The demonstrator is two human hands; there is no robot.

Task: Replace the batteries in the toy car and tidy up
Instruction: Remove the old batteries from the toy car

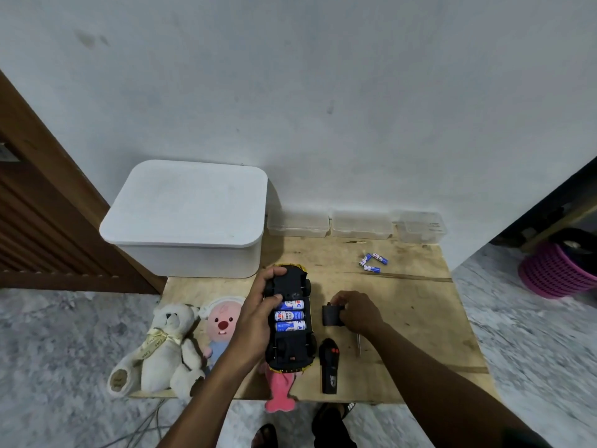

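The black and yellow toy car [290, 350] lies upside down on the wooden table [413, 312], its battery bay open with three blue and white batteries [289, 316] seated side by side. My left hand [258, 313] grips the car's left side, thumb at the batteries' edge. To the car's right, my right hand [357, 310] pinches the black battery cover [331, 315] on the table. Three loose blue batteries [371, 262] lie at the back right. A thin screwdriver [358, 344] lies partly under my right wrist.
A black remote control [329, 367] lies right of the car. A white lidded box [187, 218] stands at the back left, three clear containers [358, 225] along the wall. A white teddy [161, 347], a pink-faced plush [219, 328] and a pink plush [280, 391] occupy the front left.
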